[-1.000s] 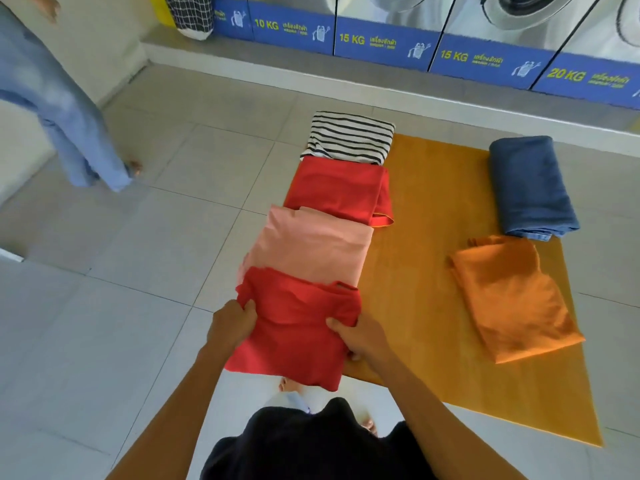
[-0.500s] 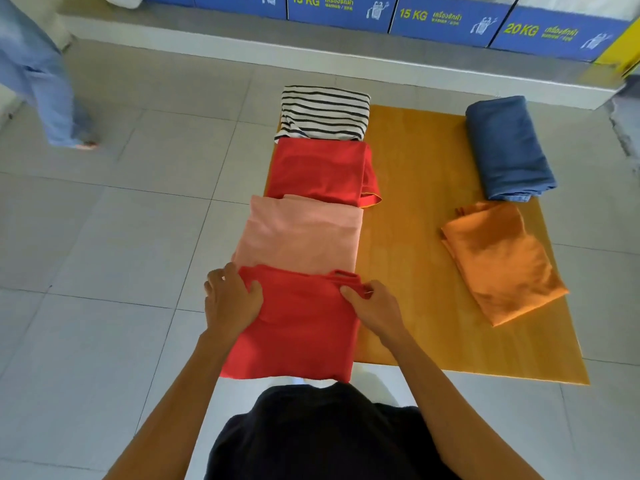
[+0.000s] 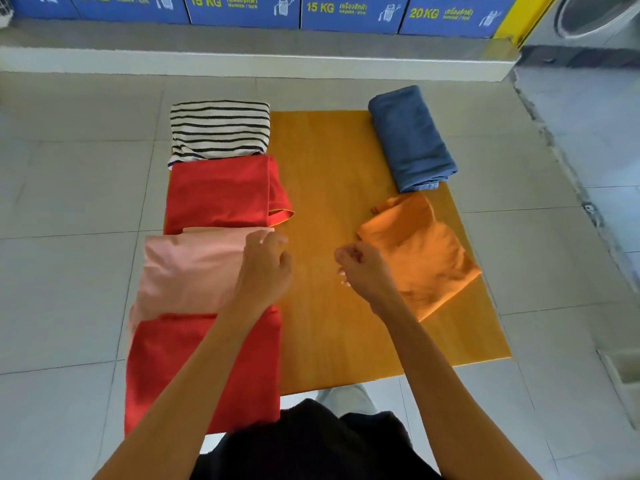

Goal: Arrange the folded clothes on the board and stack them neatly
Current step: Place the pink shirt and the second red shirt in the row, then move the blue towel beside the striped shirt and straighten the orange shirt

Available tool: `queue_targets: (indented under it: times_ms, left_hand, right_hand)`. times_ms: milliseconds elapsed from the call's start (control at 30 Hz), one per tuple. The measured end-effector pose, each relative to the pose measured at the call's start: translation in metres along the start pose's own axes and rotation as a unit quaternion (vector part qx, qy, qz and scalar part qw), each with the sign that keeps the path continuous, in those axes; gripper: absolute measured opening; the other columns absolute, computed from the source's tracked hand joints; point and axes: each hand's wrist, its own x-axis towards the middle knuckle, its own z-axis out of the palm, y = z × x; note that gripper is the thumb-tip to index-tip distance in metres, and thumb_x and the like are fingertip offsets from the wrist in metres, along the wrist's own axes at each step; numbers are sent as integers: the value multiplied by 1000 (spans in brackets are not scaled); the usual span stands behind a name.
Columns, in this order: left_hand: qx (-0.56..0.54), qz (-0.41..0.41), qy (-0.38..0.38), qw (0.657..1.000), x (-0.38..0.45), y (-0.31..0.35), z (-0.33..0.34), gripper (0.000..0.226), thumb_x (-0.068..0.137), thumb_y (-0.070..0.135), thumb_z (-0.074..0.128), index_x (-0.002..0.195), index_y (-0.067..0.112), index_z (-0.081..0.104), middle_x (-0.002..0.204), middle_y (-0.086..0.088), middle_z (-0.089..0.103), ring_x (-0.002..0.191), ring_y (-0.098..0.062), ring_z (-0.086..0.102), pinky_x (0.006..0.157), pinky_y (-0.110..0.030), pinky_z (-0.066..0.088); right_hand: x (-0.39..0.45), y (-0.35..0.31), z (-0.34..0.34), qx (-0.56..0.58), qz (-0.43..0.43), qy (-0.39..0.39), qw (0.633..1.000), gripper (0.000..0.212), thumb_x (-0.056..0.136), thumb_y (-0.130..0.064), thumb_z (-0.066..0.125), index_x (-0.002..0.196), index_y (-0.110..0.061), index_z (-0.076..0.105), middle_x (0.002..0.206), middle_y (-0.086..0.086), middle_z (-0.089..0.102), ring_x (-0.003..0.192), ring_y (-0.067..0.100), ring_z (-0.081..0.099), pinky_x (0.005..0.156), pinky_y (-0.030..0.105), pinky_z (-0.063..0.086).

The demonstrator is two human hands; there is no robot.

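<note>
An orange-yellow board (image 3: pixel 322 209) lies on the tiled floor. Along its left edge runs a row of folded clothes: a striped top (image 3: pixel 220 129) farthest, a red piece (image 3: pixel 221 195), a pink piece (image 3: pixel 188 271), and a nearer red piece (image 3: pixel 180 368). On the right lie a folded blue garment (image 3: pixel 410 136) and an orange one (image 3: pixel 426 251). My left hand (image 3: pixel 265 268) hovers over the pink piece's right edge, fingers loosely curled, holding nothing. My right hand (image 3: pixel 363 268) hangs above the bare board, fingers curled, beside the orange garment.
A raised grey step (image 3: pixel 242 60) runs across the back, with blue washing-machine panels (image 3: pixel 349 10) marked with kilogram loads. A dark strip (image 3: pixel 568 140) crosses the floor on the right. My feet and dark shorts (image 3: pixel 311 441) sit at the board's near edge.
Both hands let go of the near red piece and lifted forward, the left over the pink piece, the right toward the orange one. The view shifted right; the person at left is out of frame.
</note>
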Motion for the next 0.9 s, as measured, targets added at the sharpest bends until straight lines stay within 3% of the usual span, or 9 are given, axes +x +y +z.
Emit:
queue_targets:
  times_ms: [67, 233, 400, 467, 600, 667, 733, 800, 900]
  left_hand:
    - [8, 18, -10, 1000, 19, 21, 18, 31, 85, 3, 55, 114, 3, 65, 120, -19, 60, 120, -32, 49, 100, -26, 31]
    - [19, 36, -56, 998, 62, 76, 68, 27, 89, 5, 54, 113, 5, 66, 118, -15, 62, 117, -30, 52, 98, -29, 35]
    - [28, 42, -114, 992, 111, 119, 111, 30, 92, 4, 46, 116, 8, 64, 122, -16, 60, 120, -27, 51, 101, -27, 38]
    - [30, 30, -128, 991, 128, 132, 124, 31, 94, 8, 44, 118, 11, 64, 125, -14, 58, 118, -24, 54, 98, -25, 40]
    - [23, -13, -148, 989, 152, 149, 138, 31, 98, 18, 41, 121, 20, 62, 132, -6, 53, 110, -12, 54, 90, -21, 39]
    - [11, -35, -143, 989, 162, 152, 141, 30, 99, 19, 42, 122, 20, 61, 132, -3, 53, 105, -7, 52, 86, -19, 39]
    - [2, -51, -131, 990, 171, 153, 141, 29, 100, 17, 43, 122, 16, 62, 132, -4, 55, 110, -9, 52, 87, -21, 40]
    - [-2, -68, -126, 990, 179, 150, 139, 29, 100, 16, 43, 122, 14, 62, 130, -3, 57, 116, -14, 54, 87, -23, 41]
    - [-19, -110, -117, 987, 190, 135, 134, 27, 100, 17, 44, 121, 16, 62, 130, 1, 58, 115, -12, 54, 86, -23, 41]
  right_hand:
    - [16, 0, -27, 27, 1, 10, 1000, 13, 93, -21, 63, 88, -11, 70, 80, 7, 67, 78, 28, 67, 77, 54, 56]
    - [59, 9, -98, 68, 23, 50, 996, 13, 89, -30, 64, 81, -20, 68, 78, 3, 72, 84, 31, 73, 77, 55, 60]
    - [110, 17, -163, 115, 54, 70, 989, 16, 95, -22, 60, 89, -9, 67, 76, 5, 67, 82, 29, 72, 78, 48, 63]
    - [139, 20, -180, 139, 69, 88, 984, 29, 94, -24, 59, 92, 5, 63, 78, 9, 59, 75, 25, 62, 76, 49, 63]
    - [205, 19, -196, 228, 166, 76, 956, 39, 96, -46, 58, 105, -8, 61, 95, 9, 63, 84, 20, 62, 63, 34, 56]
    - [245, 18, -195, 260, 198, 69, 943, 54, 93, -59, 56, 117, -11, 55, 114, 14, 66, 91, 23, 65, 75, 37, 57]
    - [273, 9, -190, 248, 235, 73, 937, 76, 88, -67, 57, 135, -9, 46, 131, 15, 60, 112, 31, 64, 96, 43, 55]
    - [289, -1, -184, 191, 249, 110, 943, 81, 87, -61, 63, 144, -10, 35, 139, 15, 52, 126, 35, 56, 102, 42, 50]
    - [308, -7, -180, 140, 186, 166, 958, 73, 88, -40, 71, 145, -14, 35, 136, 16, 49, 118, 34, 59, 88, 40, 53]
